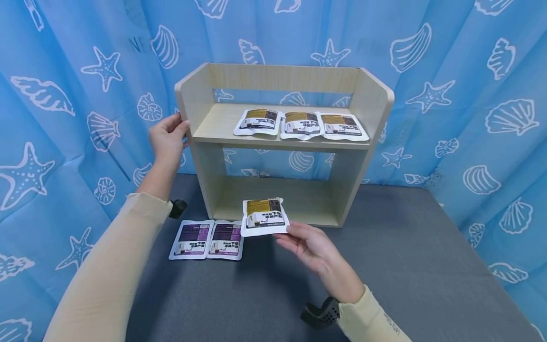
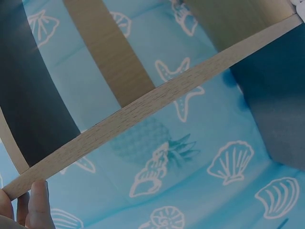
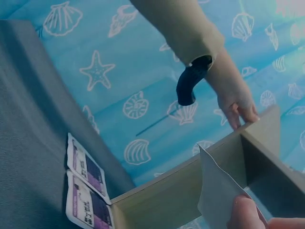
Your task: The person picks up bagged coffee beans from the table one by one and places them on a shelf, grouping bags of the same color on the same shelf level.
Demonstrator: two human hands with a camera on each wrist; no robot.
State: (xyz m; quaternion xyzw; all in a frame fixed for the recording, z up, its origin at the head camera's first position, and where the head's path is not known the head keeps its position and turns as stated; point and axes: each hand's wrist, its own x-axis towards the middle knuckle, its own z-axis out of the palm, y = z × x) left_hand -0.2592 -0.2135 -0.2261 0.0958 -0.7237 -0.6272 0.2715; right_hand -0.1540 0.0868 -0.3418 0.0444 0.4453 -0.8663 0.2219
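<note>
I log: right hand, pinching yellow-labelled pouch by corner; left hand, gripping bookshelf by left edge, presumably steadying.

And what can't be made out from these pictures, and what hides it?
Head view: fine print on the row of three packets, too small to read.
Right wrist view: printed face of the held packet, turned away from the camera.
Right wrist view: most of the right hand, cut off by the bottom edge.
Left wrist view: most of the left hand, cut off at the bottom left.
</note>
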